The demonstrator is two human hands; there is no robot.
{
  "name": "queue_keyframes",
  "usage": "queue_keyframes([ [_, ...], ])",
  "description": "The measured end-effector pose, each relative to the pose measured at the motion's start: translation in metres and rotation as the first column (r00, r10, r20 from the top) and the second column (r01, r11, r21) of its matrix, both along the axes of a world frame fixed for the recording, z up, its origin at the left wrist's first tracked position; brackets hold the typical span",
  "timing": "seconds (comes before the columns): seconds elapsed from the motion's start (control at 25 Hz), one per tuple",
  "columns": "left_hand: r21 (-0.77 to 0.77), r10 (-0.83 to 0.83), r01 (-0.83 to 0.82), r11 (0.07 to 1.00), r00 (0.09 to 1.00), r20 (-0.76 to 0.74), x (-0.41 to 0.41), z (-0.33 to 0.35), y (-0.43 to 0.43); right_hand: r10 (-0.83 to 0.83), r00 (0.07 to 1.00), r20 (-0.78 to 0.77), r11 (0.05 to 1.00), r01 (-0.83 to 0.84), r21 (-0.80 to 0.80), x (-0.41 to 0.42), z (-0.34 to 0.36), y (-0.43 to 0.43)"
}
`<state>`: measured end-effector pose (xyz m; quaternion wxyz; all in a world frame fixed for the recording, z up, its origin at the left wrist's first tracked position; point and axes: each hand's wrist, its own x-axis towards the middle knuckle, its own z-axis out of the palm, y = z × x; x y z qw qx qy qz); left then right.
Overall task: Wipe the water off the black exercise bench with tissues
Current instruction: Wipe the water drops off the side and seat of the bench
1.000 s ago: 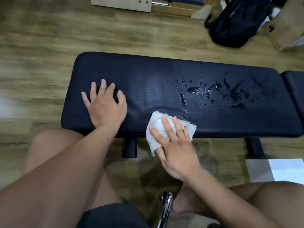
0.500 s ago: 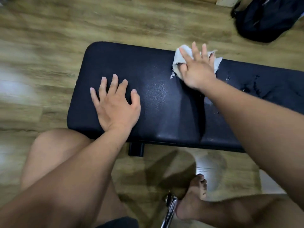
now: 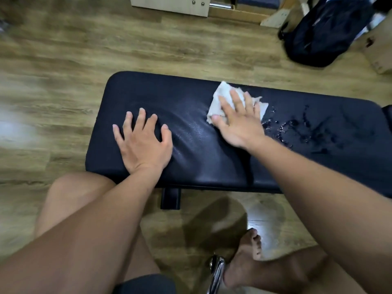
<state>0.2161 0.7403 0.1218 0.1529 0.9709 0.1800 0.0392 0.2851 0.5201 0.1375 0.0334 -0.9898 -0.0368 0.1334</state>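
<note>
- On the black exercise bench, near its far edge, your right hand presses a crumpled white tissue down, fingers straight and spread.
- Along the bench toward its right end, just beside your right hand, the water lies in scattered beads and streaks.
- At the bench's left end, your left hand lies flat, fingers wide, holding nothing.
- Beyond the bench's far right corner, a dark backpack sits on the wooden floor.

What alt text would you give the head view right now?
Right hand presses a white tissue flat on the black exercise bench, beside water droplets on its right part. Left hand rests spread on the left end; a dark backpack lies on the floor beyond.
</note>
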Motion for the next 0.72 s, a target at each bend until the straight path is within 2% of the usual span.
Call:
queue_keyframes([
  [0.24, -0.015, -0.015, 0.015, 1.0, 1.0, 0.017, -0.001, 0.001, 0.0, 0.047, 0.999, 0.011, 0.995, -0.048, 0.084, -0.157, 0.003, -0.001],
  [0.36, -0.003, -0.017, 0.017, 1.0, 1.0, 0.018, -0.003, -0.001, 0.001, 0.058, 0.997, -0.048, 0.994, -0.053, 0.096, -0.195, 0.0, -0.006],
  [0.52, 0.021, -0.027, 0.027, 0.999, 1.0, -0.001, -0.002, -0.002, 0.001, 0.064, 0.998, 0.028, 0.998, -0.064, 0.004, -0.154, -0.007, -0.011],
  [0.72, 0.033, -0.031, 0.031, 0.999, 1.0, -0.004, -0.002, -0.002, 0.0, -0.049, 0.998, 0.032, 0.998, 0.05, -0.036, -0.029, -0.008, -0.017],
])
